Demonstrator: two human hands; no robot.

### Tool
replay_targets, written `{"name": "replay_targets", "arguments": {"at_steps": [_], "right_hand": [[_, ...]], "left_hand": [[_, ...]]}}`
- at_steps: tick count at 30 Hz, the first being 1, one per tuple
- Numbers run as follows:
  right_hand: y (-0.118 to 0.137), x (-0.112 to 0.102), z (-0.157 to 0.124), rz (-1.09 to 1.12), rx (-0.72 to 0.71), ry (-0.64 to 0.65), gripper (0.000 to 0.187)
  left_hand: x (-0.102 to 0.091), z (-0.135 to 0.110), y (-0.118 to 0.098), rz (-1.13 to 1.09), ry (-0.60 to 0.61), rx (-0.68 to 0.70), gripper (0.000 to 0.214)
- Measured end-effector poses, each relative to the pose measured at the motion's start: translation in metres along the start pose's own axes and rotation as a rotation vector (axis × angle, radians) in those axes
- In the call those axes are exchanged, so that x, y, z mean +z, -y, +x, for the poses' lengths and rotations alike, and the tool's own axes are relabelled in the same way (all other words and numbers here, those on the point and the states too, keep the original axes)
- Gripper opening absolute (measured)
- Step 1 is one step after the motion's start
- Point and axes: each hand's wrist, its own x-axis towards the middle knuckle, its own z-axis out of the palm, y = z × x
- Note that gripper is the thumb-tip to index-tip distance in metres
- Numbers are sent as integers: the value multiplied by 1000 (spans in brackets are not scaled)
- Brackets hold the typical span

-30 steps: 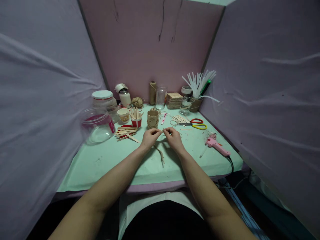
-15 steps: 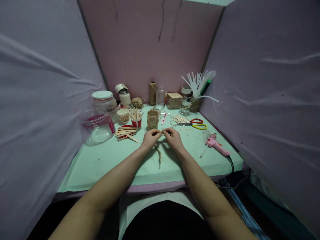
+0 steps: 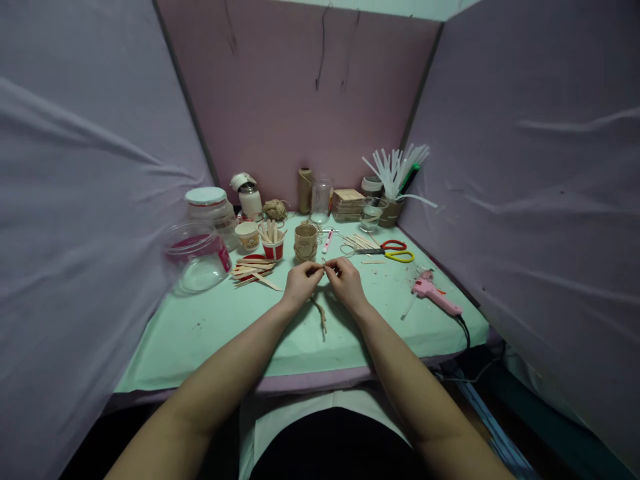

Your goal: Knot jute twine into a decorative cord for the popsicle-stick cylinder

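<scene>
My left hand [image 3: 300,283] and my right hand [image 3: 347,281] meet over the middle of the table, fingers pinched and tips nearly touching. Between them they grip a piece of jute twine [image 3: 321,315]; its thicker, twisted-looking tail hangs below my left hand toward the table's front. A thin end pokes up at the fingertips, partly hidden by them. Just beyond my hands stands a tan cup [image 3: 305,243] wrapped with twine. Scissors [image 3: 383,251] with red and yellow handles lie to the right of it, by thin sticks [image 3: 361,241].
On the right rests a pink glue gun [image 3: 436,297] with its cord over the edge. Popsicle sticks [image 3: 253,269] and a red cup [image 3: 273,250] are at left, near a clear plastic tub [image 3: 197,260]. A twine ball [image 3: 275,209] and glass jar [image 3: 321,200] stand behind.
My fingers shift slightly at the twine, and its hanging tail has swung a little to the right. The whole view has tilted slightly upward.
</scene>
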Motion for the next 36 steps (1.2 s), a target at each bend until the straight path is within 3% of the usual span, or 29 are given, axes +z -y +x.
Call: {"name": "replay_targets", "arguments": {"at_steps": [22,30,36], "right_hand": [[-2,6,-1,130,21,-30,15],[2,8,0,259,184,-62,18],[-2,9,3,378,271,-74,22]], "left_hand": [[3,0,0,-3,-70,16,16],[5,4,2,-166,-54,-90,17],[8,5,2,-390,32,-264,28]]}}
